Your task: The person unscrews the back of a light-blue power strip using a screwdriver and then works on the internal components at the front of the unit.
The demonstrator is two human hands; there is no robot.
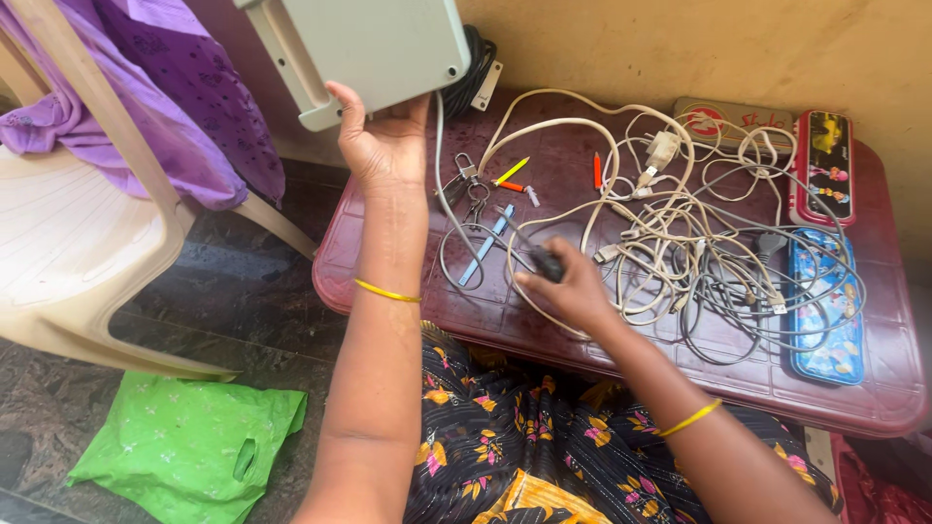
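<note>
My left hand (382,141) holds up a grey-white box-shaped appliance (374,44) by its underside, lifted above the left end of a low maroon plastic table (544,325). My right hand (568,286) is closed on the dark handle of a screwdriver (532,250), whose thin shaft points up-left toward the appliance. A black cord (473,78) hangs behind the appliance. Both wrists wear thin yellow bangles.
A tangle of white and grey cables and a charger (680,243) covers the table's middle. Pliers, a blue strip and small orange and yellow tools (505,184) lie near the left. Pencil boxes (825,291) sit at right. A plastic chair (78,243) and green bag (189,446) are left.
</note>
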